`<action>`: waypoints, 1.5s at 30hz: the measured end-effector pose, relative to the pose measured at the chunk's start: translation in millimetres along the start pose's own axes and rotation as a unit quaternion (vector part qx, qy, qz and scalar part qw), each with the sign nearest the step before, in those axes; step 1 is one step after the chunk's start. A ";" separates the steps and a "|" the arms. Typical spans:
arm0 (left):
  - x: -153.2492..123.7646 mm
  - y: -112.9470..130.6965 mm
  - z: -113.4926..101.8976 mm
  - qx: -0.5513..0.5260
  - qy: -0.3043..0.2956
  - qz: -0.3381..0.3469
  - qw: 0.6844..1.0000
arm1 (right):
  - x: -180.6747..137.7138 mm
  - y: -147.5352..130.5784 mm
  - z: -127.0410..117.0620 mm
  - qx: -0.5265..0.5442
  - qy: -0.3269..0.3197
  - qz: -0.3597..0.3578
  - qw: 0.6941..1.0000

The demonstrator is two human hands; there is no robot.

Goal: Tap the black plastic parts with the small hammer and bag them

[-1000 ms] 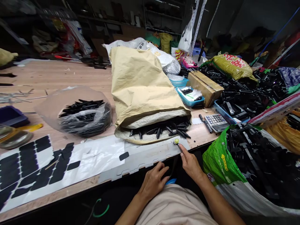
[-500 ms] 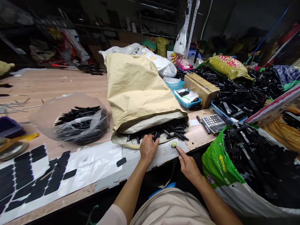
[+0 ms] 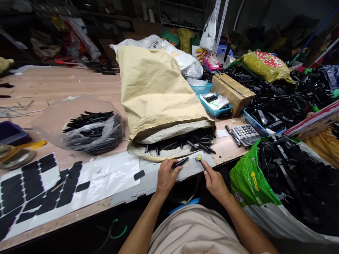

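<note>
My left hand (image 3: 166,175) is closed on a slim black tapered piece (image 3: 182,161), pinched between thumb and fingers over the front edge of the table. In my right hand (image 3: 215,182) is a small dark-handled tool (image 3: 199,158) with a round yellow-green head, pointing up and to the left. The two held things are a short way apart, not touching. Just beyond them lies a tan paper sack (image 3: 161,95), its mouth facing me. Several similar black pieces (image 3: 200,144) spill from that mouth.
A plastic bag of black parts (image 3: 92,137) sits left of the sack. White sheets with black patches (image 3: 34,180) lie front left. A calculator (image 3: 246,134), blue baskets (image 3: 215,110) and a cardboard box (image 3: 233,92) stand right. A green bag (image 3: 243,180) full of black parts is beside my right arm.
My left hand has drawn back from the sack's mouth toward me, bringing a black tapered piece out with it. The right hand still holds the tool in about the same place.
</note>
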State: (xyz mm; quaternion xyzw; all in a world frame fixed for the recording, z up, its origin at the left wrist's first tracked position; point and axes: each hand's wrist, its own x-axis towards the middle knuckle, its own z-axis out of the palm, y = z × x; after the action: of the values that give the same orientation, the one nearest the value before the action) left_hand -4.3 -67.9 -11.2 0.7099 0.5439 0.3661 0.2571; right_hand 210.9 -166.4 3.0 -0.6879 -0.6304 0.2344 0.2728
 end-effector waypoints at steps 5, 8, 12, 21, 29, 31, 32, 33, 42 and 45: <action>-5.1 1.9 -2.0 -0.011 -0.004 0.031 0.999 | -0.5 -1.1 -1.3 0.003 0.002 -0.007 1.000; -6.8 3.6 -3.6 -0.011 0.002 0.046 0.999 | -0.1 -0.7 -1.1 0.005 0.002 -0.007 1.000; -7.7 3.0 -4.0 -0.011 0.004 0.051 0.999 | 1.3 -0.7 -2.5 0.011 0.005 -0.006 1.000; -4.5 -5.0 -0.7 -0.028 -0.006 0.020 0.999 | -0.2 -39.8 -10.0 0.058 -0.023 -0.023 0.998; 0.9 -5.4 -2.0 -0.050 -0.033 -0.014 0.998 | 9.1 -66.3 -4.7 0.050 -0.065 -0.076 0.994; 1.6 -4.3 -2.2 -0.055 -0.035 -0.023 0.998 | 9.3 -68.1 -3.3 0.034 -0.066 -0.085 0.994; 1.9 -3.7 -2.3 -0.055 -0.034 -0.026 0.998 | 9.1 -68.6 -2.4 0.019 -0.071 -0.087 0.993; 2.3 -3.1 -2.4 -0.056 -0.032 -0.028 0.998 | 8.9 -68.9 -1.4 0.003 -0.078 -0.087 0.993; 9.9 0.5 -3.9 -0.042 -0.057 -0.064 0.995 | 11.3 -67.2 -9.4 0.000 -0.067 -0.081 0.994; 12.0 2.5 -4.0 -0.028 -0.065 -0.073 0.995 | 11.4 -67.2 -13.5 0.015 -0.047 -0.089 0.995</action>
State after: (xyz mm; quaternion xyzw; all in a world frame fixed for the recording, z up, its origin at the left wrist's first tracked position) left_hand -4.4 -57.3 -4.0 0.6834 0.5660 0.3144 0.3374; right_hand 171.4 -152.3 58.3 -0.6136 -0.6975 0.2504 0.2727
